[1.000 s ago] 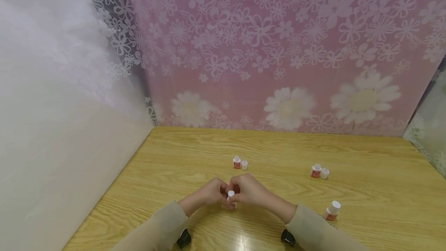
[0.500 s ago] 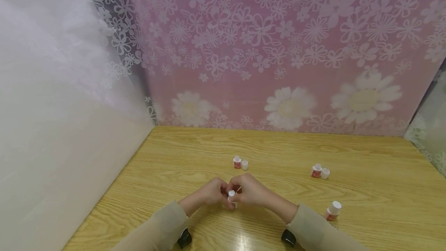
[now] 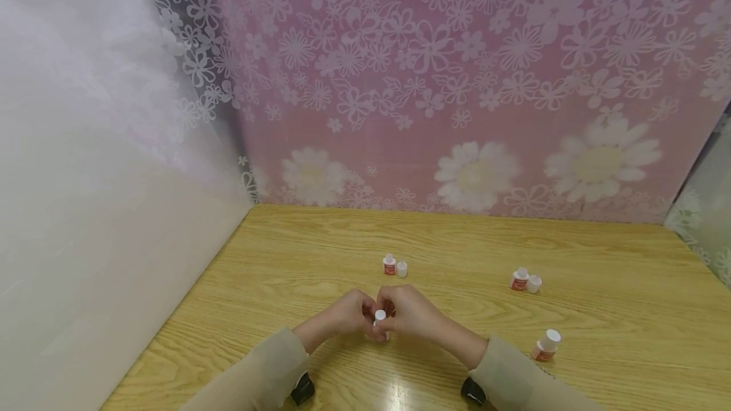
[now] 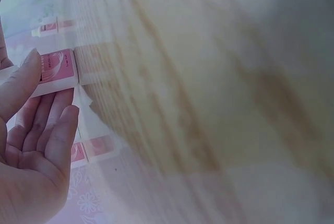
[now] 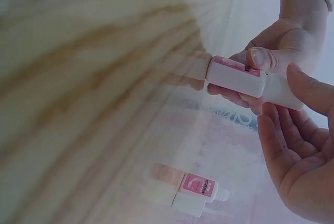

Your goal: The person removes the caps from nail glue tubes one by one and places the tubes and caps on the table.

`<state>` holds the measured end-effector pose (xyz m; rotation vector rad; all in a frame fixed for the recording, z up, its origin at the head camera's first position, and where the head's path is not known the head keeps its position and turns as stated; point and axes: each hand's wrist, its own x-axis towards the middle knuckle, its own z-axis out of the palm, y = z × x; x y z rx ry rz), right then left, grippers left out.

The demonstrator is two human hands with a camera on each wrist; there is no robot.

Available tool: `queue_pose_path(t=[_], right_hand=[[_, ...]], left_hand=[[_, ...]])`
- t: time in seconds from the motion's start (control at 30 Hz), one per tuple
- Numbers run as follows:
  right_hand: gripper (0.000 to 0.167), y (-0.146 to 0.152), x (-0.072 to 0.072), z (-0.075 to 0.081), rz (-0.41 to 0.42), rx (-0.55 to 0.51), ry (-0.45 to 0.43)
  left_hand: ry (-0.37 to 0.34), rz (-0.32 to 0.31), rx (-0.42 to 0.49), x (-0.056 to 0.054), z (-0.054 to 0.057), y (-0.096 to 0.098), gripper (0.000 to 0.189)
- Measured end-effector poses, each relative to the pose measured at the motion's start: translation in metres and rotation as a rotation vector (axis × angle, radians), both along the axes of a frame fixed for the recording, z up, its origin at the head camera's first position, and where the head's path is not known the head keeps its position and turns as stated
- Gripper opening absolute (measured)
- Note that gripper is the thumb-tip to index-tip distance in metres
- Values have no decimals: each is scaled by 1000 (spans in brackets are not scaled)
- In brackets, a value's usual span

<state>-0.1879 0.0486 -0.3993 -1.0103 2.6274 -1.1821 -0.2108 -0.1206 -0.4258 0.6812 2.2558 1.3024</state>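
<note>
A small white bottle (image 5: 235, 75) with a pink-red label stands upright on the table between both hands, a white cap (image 3: 380, 315) on its top. My left hand (image 3: 346, 314) holds the bottle's body, its thumb across the label side in the left wrist view. From the other side my right hand (image 3: 411, 313) pinches the cap between thumb and fingers. Seen from the right wrist, those fingers (image 5: 282, 130) curve round the cap's side. In the head view the hands cover most of the bottle's body.
Beyond the hands stands an uncapped bottle (image 3: 389, 266) with its cap (image 3: 402, 269) beside it. Another uncapped bottle (image 3: 519, 280) and its cap (image 3: 533, 283) are at the right. A capped bottle (image 3: 547, 345) stands near the right forearm. Floral curtains (image 3: 457, 81) border the wooden table (image 3: 308, 240).
The right fingers shift a little on the cap, a fingertip lifting half a second ago and now back down. The bottle and left hand stay in place.
</note>
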Motion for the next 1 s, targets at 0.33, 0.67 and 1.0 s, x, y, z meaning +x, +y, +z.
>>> queue_pose_path(t=[0.33, 0.67, 1.0], right_hand=[[14, 0, 0, 0, 50, -69, -77], [14, 0, 1, 0, 72, -61, -85], [17, -1, 1, -1, 47, -32, 6]], left_hand=[[-9, 13, -3, 2, 1, 0, 11], [-53, 24, 27, 0, -5, 1, 12], [-16, 22, 11, 1, -2, 1, 12]])
